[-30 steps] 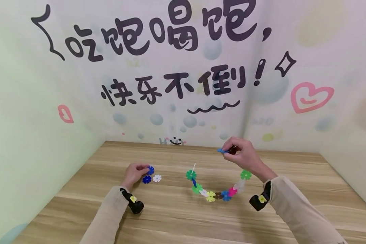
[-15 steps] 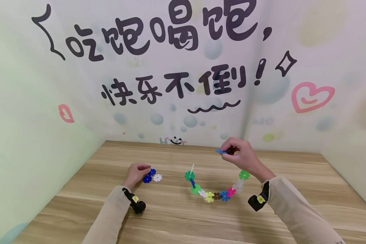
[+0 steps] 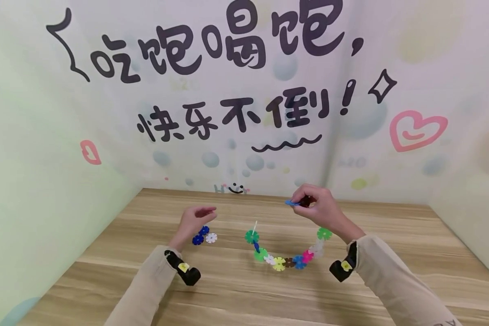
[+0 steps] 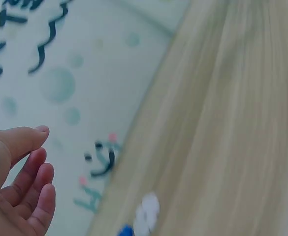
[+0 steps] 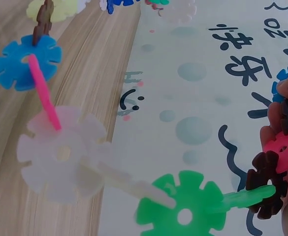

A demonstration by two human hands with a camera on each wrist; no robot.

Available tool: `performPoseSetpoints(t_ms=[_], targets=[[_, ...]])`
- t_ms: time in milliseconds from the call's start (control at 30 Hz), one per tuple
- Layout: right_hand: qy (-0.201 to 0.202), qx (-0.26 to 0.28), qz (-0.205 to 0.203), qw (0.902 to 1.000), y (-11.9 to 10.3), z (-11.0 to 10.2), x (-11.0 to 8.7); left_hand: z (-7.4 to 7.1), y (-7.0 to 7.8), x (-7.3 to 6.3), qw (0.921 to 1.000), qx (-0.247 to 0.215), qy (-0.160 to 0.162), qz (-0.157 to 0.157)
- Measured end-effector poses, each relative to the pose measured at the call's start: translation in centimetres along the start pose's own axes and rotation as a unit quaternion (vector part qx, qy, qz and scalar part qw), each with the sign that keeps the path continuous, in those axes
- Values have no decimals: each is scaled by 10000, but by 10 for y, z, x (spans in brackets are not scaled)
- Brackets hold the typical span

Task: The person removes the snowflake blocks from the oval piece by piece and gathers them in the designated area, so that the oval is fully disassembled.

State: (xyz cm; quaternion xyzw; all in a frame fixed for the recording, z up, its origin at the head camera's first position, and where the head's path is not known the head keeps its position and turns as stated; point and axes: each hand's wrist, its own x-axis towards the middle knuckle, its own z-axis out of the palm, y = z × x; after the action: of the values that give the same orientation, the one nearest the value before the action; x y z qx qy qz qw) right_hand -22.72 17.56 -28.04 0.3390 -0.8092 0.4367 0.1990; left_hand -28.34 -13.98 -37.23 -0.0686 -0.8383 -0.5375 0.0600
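In the head view my right hand [image 3: 319, 210] pinches one end of a chain of slotted plastic snowflake discs, a blue disc [image 3: 292, 203] poking out past the fingertips. The chain hangs in a U below it, through a yellow disc [image 3: 279, 264], up to a green end disc [image 3: 251, 236] with a white disc edge-on in it. The right wrist view shows pink [image 5: 284, 150] and brown discs [image 5: 262, 182] at that hand. My left hand [image 3: 193, 222] is raised with relaxed fingers, holding nothing. Below it lie two dark blue discs [image 3: 198, 239] and a white disc [image 3: 211, 237].
The wooden table [image 3: 244, 299] runs back to a printed wall sheet [image 3: 187, 158] with large black lettering. Another pale wall [image 3: 32, 203] stands along the left side. A black camera [image 3: 189, 274] sits on the left wrist, another [image 3: 341, 270] on the right.
My left hand has let go of a loose blue disc, lifted and moved right. Before that, this disc slid next to the other blue one. My right hand and the chain have drifted slightly left.
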Motion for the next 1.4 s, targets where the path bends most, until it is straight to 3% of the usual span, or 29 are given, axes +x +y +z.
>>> performPoseSetpoints(t_ms=[267, 433, 533, 667, 900, 1200, 1300, 1400], targets=[[-80, 115, -67, 9999, 27, 6, 0, 24, 50, -15, 9938, -479, -307, 951], [-165, 182, -71, 9997, 29, 9, -2, 36, 87, -31, 9865, -775, -728, 1248], [-185, 203, -110, 9996, 28, 11, -2, 44, 102, -37, 9801, -968, -981, 1430], [-209, 235, -270, 9991, 27, 13, -1, 59, 102, -33, 9689, -1268, -1226, 1738], [-429, 247, -276, 9984, 23, 18, 0, 78, 104, -28, 9579, -1268, -1218, 2268], [-490, 277, -527, 9970, -10, 17, 2, 79, 108, -28, 9538, -1219, -1325, 2404], [-521, 246, -458, 9973, -13, 17, 2, 76, 116, -35, 9549, -1258, -1286, 2362], [-590, 231, -206, 9978, -6, 17, 1, 77, 114, -34, 9549, -1389, -1051, 2405]])
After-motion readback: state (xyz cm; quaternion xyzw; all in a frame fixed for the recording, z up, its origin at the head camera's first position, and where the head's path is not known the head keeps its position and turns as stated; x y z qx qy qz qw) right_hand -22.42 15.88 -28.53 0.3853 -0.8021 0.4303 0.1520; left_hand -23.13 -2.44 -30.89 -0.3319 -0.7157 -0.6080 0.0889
